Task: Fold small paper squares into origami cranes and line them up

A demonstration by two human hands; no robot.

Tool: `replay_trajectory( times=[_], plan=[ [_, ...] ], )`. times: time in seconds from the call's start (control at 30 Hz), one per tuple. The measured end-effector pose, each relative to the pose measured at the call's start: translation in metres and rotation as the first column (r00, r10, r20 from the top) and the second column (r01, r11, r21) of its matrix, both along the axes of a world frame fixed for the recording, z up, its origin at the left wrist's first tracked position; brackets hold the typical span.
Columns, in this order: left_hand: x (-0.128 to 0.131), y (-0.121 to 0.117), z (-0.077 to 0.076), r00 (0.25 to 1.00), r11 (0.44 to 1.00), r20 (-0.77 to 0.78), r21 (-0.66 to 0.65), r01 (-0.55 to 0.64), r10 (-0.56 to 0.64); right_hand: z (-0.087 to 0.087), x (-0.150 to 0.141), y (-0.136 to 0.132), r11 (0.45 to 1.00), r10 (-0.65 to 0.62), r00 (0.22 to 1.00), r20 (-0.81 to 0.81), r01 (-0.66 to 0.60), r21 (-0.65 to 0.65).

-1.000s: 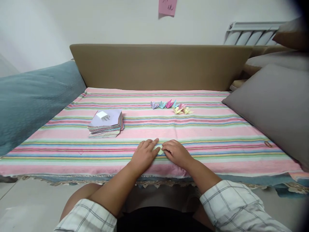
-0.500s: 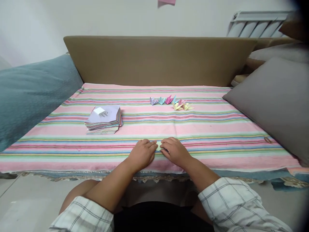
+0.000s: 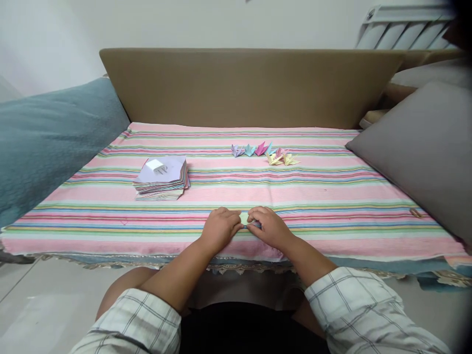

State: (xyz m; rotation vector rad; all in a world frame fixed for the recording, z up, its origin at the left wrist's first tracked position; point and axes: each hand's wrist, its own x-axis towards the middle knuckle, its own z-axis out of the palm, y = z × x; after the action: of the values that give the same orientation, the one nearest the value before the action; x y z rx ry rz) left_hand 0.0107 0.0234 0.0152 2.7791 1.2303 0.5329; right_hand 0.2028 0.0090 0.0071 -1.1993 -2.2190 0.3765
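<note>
Between my two hands lies a small pale green piece of paper (image 3: 244,218), mostly covered by my fingers. My left hand (image 3: 221,227) pinches its left side, thumb toward me. On the right side my right hand (image 3: 268,226) grips it with thumb and bent fingers. Both hands rest low over the striped cloth (image 3: 206,241). Beyond them sits a loose row of folded paper cranes (image 3: 261,149) in purple, teal, pink and yellow. To the left stands a stack of coloured paper sheets (image 3: 162,179), with a white plug adapter (image 3: 156,165) on top.
A brown padded backrest (image 3: 250,88) runs along the far side. The blue armrest (image 3: 55,142) bounds the left, a grey cushion (image 3: 420,147) the right. A small brown object (image 3: 416,213) lies near the cushion. The cloth's front edge is close to my forearms.
The view has tilted and shifted slightly. My thumbs have come closer together at the near edge of the green paper, and more of the paper shows between my fingers.
</note>
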Motion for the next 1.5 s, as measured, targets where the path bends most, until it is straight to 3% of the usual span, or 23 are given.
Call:
replay_trajectory(
  times=[0.53,0.9,1.5],
  plan=[
    [0.002,0.005,-0.004,0.983,0.997,0.175,-0.061,-0.042,0.052,0.0,-0.008,0.005,0.993,-0.096,0.991,-0.09,0.088,-0.081],
    [0.007,0.009,-0.002,0.977,0.981,0.159,-0.153,-0.116,0.14,-0.005,-0.014,0.01,0.977,-0.193,0.975,-0.109,0.18,-0.113],
    [0.009,0.013,-0.004,0.98,0.973,0.129,-0.193,-0.125,0.152,-0.009,-0.017,0.01,0.979,-0.196,0.974,-0.115,0.188,-0.074]
  ],
)
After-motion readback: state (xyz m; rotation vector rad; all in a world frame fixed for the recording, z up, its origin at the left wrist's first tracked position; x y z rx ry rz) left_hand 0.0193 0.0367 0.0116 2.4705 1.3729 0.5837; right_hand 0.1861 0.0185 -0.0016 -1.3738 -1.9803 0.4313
